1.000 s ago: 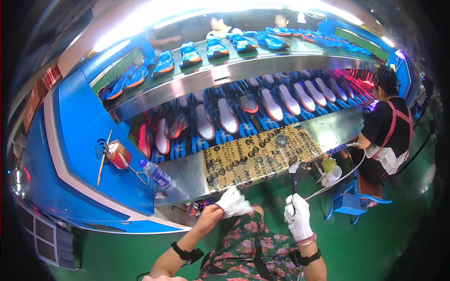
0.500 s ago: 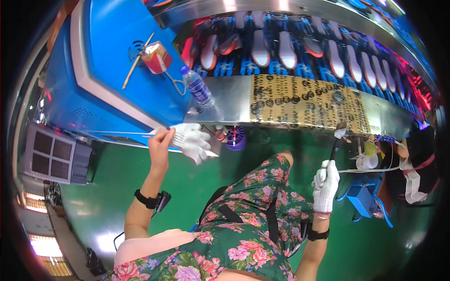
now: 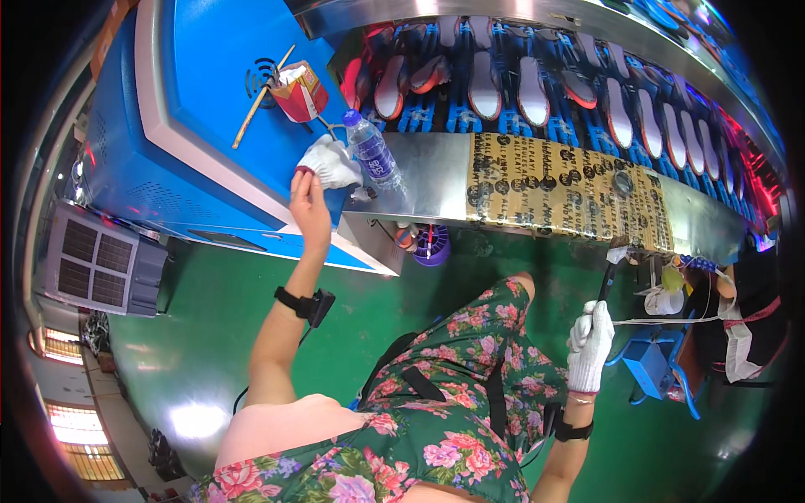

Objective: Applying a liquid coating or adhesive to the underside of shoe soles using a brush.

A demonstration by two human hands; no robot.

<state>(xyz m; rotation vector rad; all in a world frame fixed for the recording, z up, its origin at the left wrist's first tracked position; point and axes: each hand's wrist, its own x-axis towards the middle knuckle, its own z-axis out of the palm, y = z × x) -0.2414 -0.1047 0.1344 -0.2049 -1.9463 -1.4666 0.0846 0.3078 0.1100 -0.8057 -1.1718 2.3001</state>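
Note:
My bare left hand (image 3: 310, 208) pinches the cuff of a white knit glove (image 3: 332, 162) over the edge of the blue cabinet top (image 3: 201, 101). Close to that glove stand a clear water bottle (image 3: 371, 151) with a purple cap and a red-and-white carton (image 3: 299, 94). On my right hand (image 3: 590, 344) is another white glove. Its fingers wrap around the dark handle of a brush-like tool (image 3: 610, 270) with a pale flat tip, held upright by the taped front ledge. The exact kind of tool is too small to tell.
Shoe soles (image 3: 533, 92) stand in rows on the blue-slatted conveyor beyond the metal ledge (image 3: 428, 180). A thin stick (image 3: 251, 113) leans by the carton. Below are a purple basket (image 3: 431, 245) and a blue stool (image 3: 650, 365). A grey cooler-like unit (image 3: 101, 260) stands far left.
My left hand has carried the loose glove up and away from me, from beside the cabinet's edge to next to the bottle. My right hand keeps hold of the tool, nearly in place.

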